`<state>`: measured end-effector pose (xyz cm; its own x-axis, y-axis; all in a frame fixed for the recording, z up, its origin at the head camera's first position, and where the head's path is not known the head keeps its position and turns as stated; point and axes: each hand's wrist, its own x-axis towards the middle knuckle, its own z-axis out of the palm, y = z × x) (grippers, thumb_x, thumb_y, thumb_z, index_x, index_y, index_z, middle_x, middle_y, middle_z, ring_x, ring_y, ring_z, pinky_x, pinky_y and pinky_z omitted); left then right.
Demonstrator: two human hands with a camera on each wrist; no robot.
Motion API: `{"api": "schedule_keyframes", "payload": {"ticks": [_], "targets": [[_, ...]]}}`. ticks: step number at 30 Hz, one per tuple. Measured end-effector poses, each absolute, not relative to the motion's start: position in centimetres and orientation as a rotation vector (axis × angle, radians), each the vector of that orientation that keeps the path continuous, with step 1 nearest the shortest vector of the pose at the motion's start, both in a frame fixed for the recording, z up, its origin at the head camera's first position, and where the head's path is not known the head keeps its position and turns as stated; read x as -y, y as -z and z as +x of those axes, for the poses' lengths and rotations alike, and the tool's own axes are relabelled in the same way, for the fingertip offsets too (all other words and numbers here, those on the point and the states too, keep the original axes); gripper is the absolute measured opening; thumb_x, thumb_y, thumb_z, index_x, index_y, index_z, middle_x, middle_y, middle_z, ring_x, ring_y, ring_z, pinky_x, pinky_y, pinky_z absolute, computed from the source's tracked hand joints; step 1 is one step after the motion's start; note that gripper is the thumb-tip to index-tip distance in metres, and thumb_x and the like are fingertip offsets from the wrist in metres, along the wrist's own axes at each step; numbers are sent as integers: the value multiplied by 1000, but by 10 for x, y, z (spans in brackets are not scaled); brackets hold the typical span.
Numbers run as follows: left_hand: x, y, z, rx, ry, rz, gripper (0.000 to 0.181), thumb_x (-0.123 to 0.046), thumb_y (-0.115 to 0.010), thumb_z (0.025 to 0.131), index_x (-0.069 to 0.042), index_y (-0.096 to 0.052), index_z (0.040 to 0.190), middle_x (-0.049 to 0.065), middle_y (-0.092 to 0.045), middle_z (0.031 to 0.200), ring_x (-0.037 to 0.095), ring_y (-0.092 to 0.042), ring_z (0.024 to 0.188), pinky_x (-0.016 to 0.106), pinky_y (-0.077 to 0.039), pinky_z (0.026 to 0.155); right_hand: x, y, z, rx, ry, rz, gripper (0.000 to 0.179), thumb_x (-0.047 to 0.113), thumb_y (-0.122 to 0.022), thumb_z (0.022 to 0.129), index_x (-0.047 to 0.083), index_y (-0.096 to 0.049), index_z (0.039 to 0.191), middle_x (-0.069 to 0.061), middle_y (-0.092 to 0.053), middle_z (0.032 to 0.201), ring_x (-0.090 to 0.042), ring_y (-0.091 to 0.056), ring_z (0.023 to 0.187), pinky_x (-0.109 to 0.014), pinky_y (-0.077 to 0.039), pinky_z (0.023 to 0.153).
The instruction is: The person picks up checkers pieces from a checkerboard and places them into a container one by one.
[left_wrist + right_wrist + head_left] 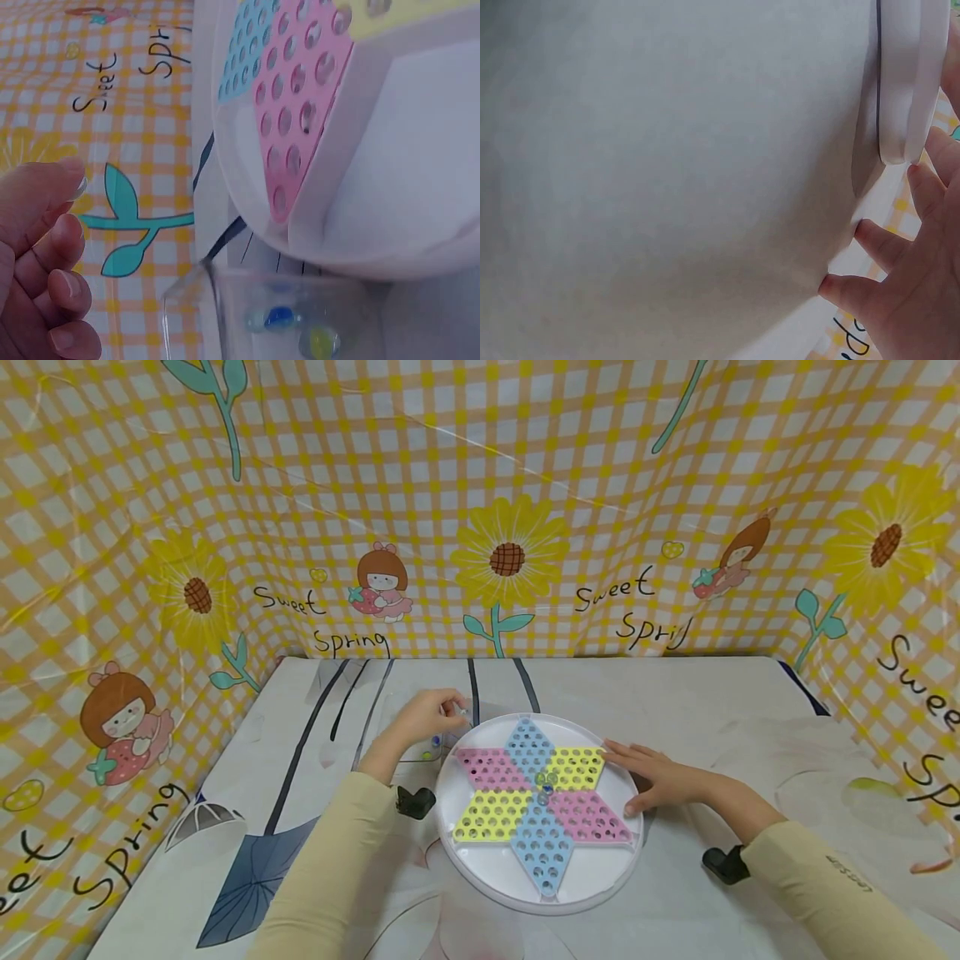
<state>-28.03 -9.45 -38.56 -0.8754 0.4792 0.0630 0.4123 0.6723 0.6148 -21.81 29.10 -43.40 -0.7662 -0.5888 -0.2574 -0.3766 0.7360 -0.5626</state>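
A round white Chinese checkers board (480, 868) carries a six-pointed star in pink, yellow and blue, full of round holes. Several glass marbles (547, 789) sit together at its centre. Beyond the board's left rim, my left hand (429, 717) is raised over a clear plastic box (214, 300). Between its thumb and fingers it pinches a clear marble (80, 188), mostly hidden by the fingertips. A blue marble (280, 317) and a yellow-green marble (324, 343) lie in the box. My right hand (663, 777) rests at the board's right rim with fingers spread.
The table (675, 693) has a pale cover printed with dark lines and leaf shapes. Yellow checked cloth (420, 485) with sunflowers hangs behind it and at both sides. Black wrist straps (726, 865) show below the sleeves.
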Motion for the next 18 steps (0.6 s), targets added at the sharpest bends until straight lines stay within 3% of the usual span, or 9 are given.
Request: {"api": "schedule_keyframes", "payload": {"ticks": [18], "targets": [[134, 383, -280, -2801, -1092, 614, 19, -15, -64, 86, -7, -61, 102, 5, -55, 79, 15, -45, 65, 24, -39, 54, -290, 432, -217, -2515, 681, -705, 88, 40, -71, 75, 1, -28, 141, -25, -11, 148, -54, -6, 130, -72, -7, 95]]}}
